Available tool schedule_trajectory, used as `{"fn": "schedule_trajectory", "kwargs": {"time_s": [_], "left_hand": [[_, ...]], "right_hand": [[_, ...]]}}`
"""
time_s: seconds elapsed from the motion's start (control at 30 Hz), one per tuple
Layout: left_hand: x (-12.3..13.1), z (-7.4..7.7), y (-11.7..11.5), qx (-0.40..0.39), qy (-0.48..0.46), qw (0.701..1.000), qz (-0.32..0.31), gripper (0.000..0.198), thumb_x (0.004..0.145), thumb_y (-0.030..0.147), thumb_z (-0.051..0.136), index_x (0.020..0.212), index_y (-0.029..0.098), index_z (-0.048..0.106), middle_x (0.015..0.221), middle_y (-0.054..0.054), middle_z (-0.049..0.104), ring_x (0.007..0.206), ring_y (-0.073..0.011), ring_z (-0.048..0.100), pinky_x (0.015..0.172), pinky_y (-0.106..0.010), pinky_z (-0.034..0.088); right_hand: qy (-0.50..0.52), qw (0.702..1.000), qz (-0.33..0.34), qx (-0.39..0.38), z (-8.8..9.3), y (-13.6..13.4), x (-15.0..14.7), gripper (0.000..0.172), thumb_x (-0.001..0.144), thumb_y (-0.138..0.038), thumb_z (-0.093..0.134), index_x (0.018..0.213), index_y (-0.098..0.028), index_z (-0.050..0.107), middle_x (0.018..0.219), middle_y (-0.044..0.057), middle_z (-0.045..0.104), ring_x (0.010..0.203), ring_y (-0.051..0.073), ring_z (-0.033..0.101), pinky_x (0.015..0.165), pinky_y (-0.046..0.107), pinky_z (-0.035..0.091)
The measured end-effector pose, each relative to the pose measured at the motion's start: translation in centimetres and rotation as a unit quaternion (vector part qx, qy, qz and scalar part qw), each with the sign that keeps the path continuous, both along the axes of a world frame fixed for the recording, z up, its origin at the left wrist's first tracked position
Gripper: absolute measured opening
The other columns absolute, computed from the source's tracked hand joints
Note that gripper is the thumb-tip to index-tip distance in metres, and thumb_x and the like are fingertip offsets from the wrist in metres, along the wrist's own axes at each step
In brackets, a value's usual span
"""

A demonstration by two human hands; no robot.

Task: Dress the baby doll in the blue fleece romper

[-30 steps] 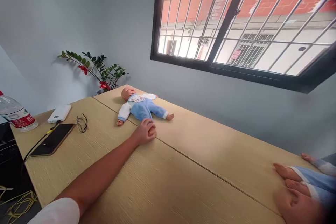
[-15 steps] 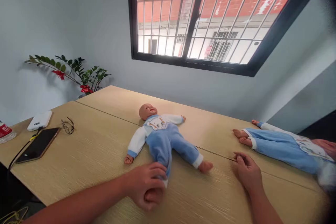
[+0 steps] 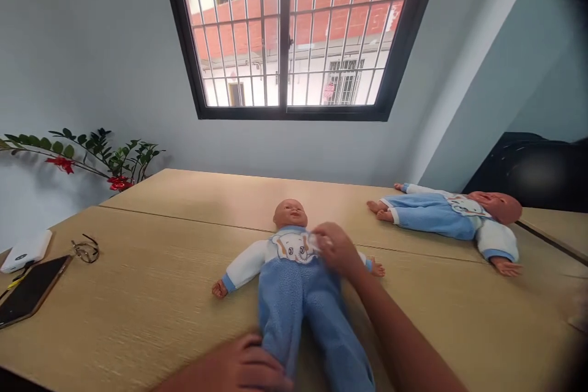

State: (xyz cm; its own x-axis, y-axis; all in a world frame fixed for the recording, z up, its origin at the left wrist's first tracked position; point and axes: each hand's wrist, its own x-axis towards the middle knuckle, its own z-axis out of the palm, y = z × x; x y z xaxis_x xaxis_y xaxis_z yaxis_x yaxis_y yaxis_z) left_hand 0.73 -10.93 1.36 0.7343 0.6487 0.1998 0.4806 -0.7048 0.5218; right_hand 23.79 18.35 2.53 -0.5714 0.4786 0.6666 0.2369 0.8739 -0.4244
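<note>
A baby doll [image 3: 282, 294] in a white and blue outfit with an animal face on its chest lies on its back, legs toward me. My left hand [image 3: 250, 364] is curled over the doll's leg at the lower edge of the view; the foot is hidden. Over the doll's shoulder and upper chest is my right hand [image 3: 337, 251], blurred, its fingers closed. A whitish bit shows at those fingertips, too smeared to tell from the doll's sleeve. Part of the doll's arm is behind this hand.
A second, similarly dressed doll [image 3: 427, 217] lies at the right rear of the wooden table [image 3: 138, 294]. At the left are glasses [image 3: 86, 251], a phone [image 3: 32, 294] with a cable and a white power bank [image 3: 27, 251]. A plant [image 3: 124, 162] stands beyond the table.
My right hand has moved from the bare tabletop to the doll's shoulder. The doll now lies straighter toward me, and my left hand sits lower in view. The camera has turned right.
</note>
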Motion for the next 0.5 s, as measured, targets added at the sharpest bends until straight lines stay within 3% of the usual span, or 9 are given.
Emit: {"fn": "schedule_trajectory", "kwargs": {"time_s": [0.03, 0.1, 0.17, 0.27, 0.37, 0.5], "left_hand": [[-0.4, 0.7, 1.0, 0.023, -0.006, 1.000, 0.000, 0.046, 0.107, 0.042, 0.047, 0.153, 0.036, 0.045, 0.150, -0.006, 0.063, 0.133, -0.0248, 0.061, 0.121, -0.044, 0.040], [-1.4, 1.5, 4.0, 0.086, -0.025, 0.994, 0.066, 0.044, 0.106, 0.042, 0.047, 0.149, 0.032, 0.051, 0.150, -0.009, 0.062, 0.130, -0.0265, 0.062, 0.117, -0.045, 0.043], [-2.5, 1.3, 8.1, 0.129, -0.047, 0.973, 0.187, 0.038, 0.104, 0.039, 0.048, 0.138, 0.027, 0.062, 0.141, -0.011, 0.067, 0.128, -0.0276, 0.062, 0.116, -0.046, 0.043], [-3.5, 0.1, 14.1, 0.095, -0.063, 0.928, 0.354, 0.042, 0.100, 0.033, 0.052, 0.140, 0.022, 0.061, 0.140, -0.014, 0.066, 0.130, -0.0281, 0.060, 0.115, -0.046, 0.044], [-3.7, -1.2, 17.6, 0.028, -0.070, 0.931, 0.356, 0.046, 0.095, 0.027, 0.055, 0.140, 0.021, 0.060, 0.140, -0.013, 0.066, 0.129, -0.0277, 0.060, 0.115, -0.043, 0.043], [-4.3, -2.7, 18.2, -0.021, -0.112, 0.935, 0.336, 0.037, 0.090, 0.029, 0.060, 0.126, 0.020, 0.064, 0.128, -0.011, 0.069, 0.119, -0.0266, 0.061, 0.107, -0.039, 0.045]], "right_hand": [[-0.040, 0.999, 0.029, -0.004, 0.3, -1.0, -1.2, 0.024, 0.100, -0.027, 0.048, 0.107, -0.020, 0.070, 0.108, 0.011, 0.072, 0.104, 0.025, 0.064, 0.096, 0.042, 0.051], [-0.095, 0.994, 0.053, -0.021, 0.5, -2.6, -3.0, 0.027, 0.102, -0.029, 0.051, 0.119, -0.020, 0.069, 0.124, 0.012, 0.070, 0.117, 0.027, 0.061, 0.105, 0.045, 0.047], [-0.124, 0.990, 0.047, -0.040, 0.2, -3.6, -4.0, 0.033, 0.102, -0.031, 0.053, 0.131, -0.020, 0.066, 0.138, 0.013, 0.065, 0.128, 0.029, 0.056, 0.112, 0.049, 0.042], [-0.144, 0.988, 0.025, -0.054, -0.6, -4.3, -4.1, 0.038, 0.103, -0.033, 0.053, 0.138, -0.019, 0.063, 0.146, 0.013, 0.061, 0.135, 0.029, 0.052, 0.117, 0.049, 0.038], [-0.155, 0.986, 0.010, -0.054, -0.8, -4.8, -3.7, 0.037, 0.103, -0.034, 0.055, 0.136, -0.021, 0.064, 0.145, 0.011, 0.061, 0.135, 0.028, 0.051, 0.118, 0.047, 0.036], [-0.187, 0.980, -0.004, -0.071, 0.0, -5.6, -3.8, 0.033, 0.103, -0.036, 0.053, 0.131, -0.025, 0.067, 0.136, 0.008, 0.065, 0.127, 0.028, 0.056, 0.111, 0.044, 0.040]]}}
